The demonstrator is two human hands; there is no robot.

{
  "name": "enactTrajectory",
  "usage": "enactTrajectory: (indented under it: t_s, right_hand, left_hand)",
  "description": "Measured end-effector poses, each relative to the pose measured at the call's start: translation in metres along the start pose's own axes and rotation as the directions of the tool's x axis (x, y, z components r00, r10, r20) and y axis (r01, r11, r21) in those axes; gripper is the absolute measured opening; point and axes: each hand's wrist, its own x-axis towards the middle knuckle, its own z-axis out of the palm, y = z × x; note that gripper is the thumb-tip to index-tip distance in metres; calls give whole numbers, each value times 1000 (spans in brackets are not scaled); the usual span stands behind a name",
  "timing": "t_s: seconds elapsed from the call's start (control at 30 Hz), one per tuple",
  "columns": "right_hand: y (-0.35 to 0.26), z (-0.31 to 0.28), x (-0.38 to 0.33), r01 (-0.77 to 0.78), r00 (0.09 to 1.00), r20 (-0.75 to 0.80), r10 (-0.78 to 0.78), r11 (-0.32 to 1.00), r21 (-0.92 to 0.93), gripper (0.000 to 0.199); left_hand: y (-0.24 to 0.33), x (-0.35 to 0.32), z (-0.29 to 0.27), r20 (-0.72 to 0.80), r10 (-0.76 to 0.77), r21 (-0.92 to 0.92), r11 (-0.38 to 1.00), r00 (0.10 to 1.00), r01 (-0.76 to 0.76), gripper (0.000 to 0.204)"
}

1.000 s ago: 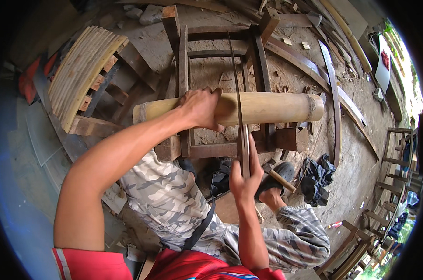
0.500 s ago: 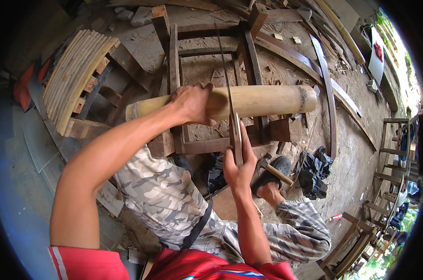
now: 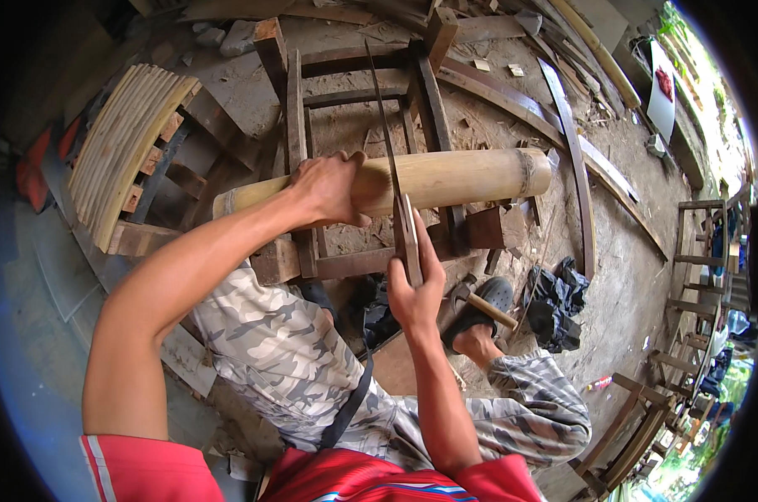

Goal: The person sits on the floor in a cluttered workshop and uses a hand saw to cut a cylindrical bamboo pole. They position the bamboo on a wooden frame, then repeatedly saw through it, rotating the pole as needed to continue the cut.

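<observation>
The bamboo pole (image 3: 446, 177) is laid across the wooden frame (image 3: 358, 159) and is gripped from above by the left hand (image 3: 329, 188). The saw (image 3: 395, 188) is held by its handle in the clenched right hand (image 3: 416, 289), its blade crossing the pole

left hand (image 3: 329, 188) on bamboo pole (image 3: 446, 177), right hand (image 3: 414, 289) (closed) holding saw (image 3: 391, 159)

We see soft, even daylight across the scene; shadows are faint and diffuse; the brightest zone lies at the right rim, where foliage and sky wash out; fisheye distortion bends straight timbers toward the edges; a black vignette rings the frame; the centre is sharp, while the left margin turns bluish, dim and smeared.
</observation>
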Motion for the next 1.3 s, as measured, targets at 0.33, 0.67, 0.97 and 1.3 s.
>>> enactTrajectory:
  t_s: [0.33,0.67,0.97,1.3]
  right_hand:
    - [16,-58,-124,21,1000,16,-19,991,-132,71]
    - [18,-58,-151,44,999,-4,-46,978,-203,73]
    - [-3,-7,13,77,997,-22,-76,997,22,65]
    - [-10,-85,-189,-72,993,77,89,976,-204,72]
  left_hand:
    - [-1,2,10,-44,61,-22,998,997,-62,108]
    - [0,0,1,-2,-3,-31,1000,1000,3,111]
    - [2,1,-1,-25,18,-27,999,1000,-19,115]
    - [-5,0,9,-56,52,-50,997,997,-55,113]
